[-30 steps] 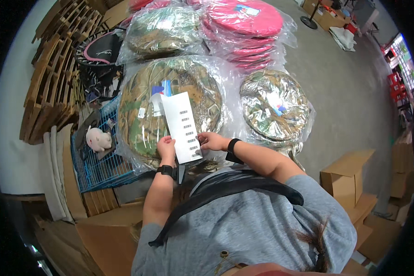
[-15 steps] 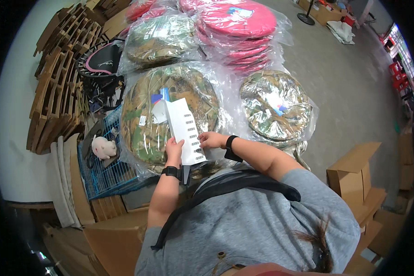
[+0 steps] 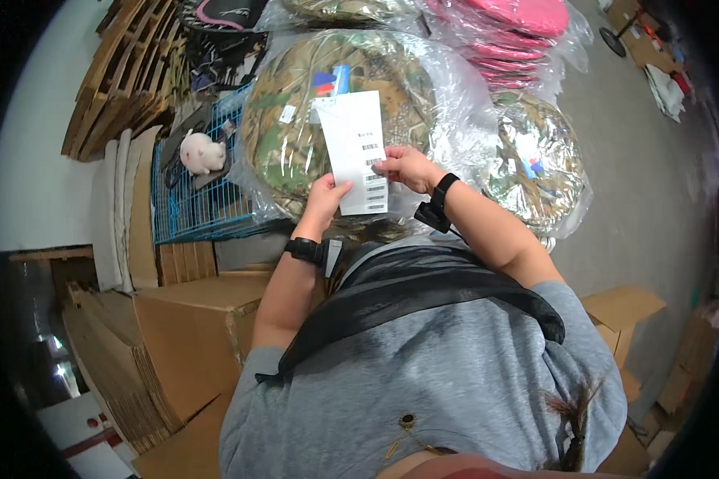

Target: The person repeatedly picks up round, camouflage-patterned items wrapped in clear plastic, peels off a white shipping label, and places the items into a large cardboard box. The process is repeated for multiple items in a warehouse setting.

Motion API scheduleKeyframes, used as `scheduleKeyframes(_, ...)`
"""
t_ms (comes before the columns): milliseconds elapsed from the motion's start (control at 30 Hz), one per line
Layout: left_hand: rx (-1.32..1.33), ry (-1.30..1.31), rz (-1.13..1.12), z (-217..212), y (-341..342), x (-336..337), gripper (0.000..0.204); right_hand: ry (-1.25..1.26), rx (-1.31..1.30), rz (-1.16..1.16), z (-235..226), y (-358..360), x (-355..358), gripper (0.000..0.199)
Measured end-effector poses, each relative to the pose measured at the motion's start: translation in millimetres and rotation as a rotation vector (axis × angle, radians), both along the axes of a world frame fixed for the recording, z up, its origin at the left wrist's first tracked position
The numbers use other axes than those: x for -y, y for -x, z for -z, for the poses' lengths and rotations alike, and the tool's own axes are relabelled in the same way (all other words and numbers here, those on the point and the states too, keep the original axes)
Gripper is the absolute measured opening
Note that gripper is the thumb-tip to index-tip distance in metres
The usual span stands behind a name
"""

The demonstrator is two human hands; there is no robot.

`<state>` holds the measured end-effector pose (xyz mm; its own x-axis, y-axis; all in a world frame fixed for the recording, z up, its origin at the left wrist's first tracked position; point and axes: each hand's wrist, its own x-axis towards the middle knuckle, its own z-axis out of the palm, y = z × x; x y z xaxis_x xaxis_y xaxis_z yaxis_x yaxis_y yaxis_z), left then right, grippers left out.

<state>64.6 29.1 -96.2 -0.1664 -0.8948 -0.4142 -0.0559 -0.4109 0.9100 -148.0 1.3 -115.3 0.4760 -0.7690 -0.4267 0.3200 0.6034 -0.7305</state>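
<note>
Between my hands is a white label sheet (image 3: 351,136) with a column of barcode stickers along its right side. My left hand (image 3: 325,198) pinches its lower left edge with the thumb on top. At its right edge my right hand (image 3: 408,168) has thumb and fingers closed on the paper near the stickers. Beneath the sheet lies a large round camouflage bag (image 3: 284,152) in clear plastic, with a small white sticker and a blue-and-red tag on it. A smaller round camouflage bag (image 3: 539,172), also in plastic, is to the right.
Pink round bags (image 3: 511,48) in plastic are stacked at the back. On the left, a blue wire cage (image 3: 192,203) carries a white plush pig (image 3: 203,153), near leaning wooden pallets (image 3: 124,88). Cardboard boxes (image 3: 188,343) stand at lower left, with an open carton (image 3: 623,307) at right.
My view has shifted, so the bags sit higher in the picture. The label sheet is turned more upright, and my right hand now grips its right edge with the thumb over the stickers.
</note>
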Motion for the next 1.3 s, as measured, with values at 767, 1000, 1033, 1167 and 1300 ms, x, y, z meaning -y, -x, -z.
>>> scheduleKeyframes(767,0.771,1.119,0.291,-45.8,31.7,14.5,0.025,0.527,-0.436,0.080,-7.8,-19.7,-23.0,0.009)
scheduleKeyframes(1000,0.747,1.082,0.339,-38.8,35.1,20.4,0.021,0.514,-0.364,0.062,-2.5,-14.1,-23.4,0.010)
scheduleKeyframes(1033,0.744,1.073,0.344,-37.2,34.6,21.3,0.020,0.517,-0.369,0.058,-4.3,-13.7,-23.9,0.009)
scheduleKeyframes(1167,0.724,1.044,0.357,-35.5,34.3,22.6,0.016,0.549,-0.421,0.047,-3.9,-11.8,-24.5,0.009)
scheduleKeyframes(1300,0.736,1.014,0.370,-39.8,33.4,22.5,0.013,0.568,-0.502,0.016,-4.8,-11.0,-23.8,0.009)
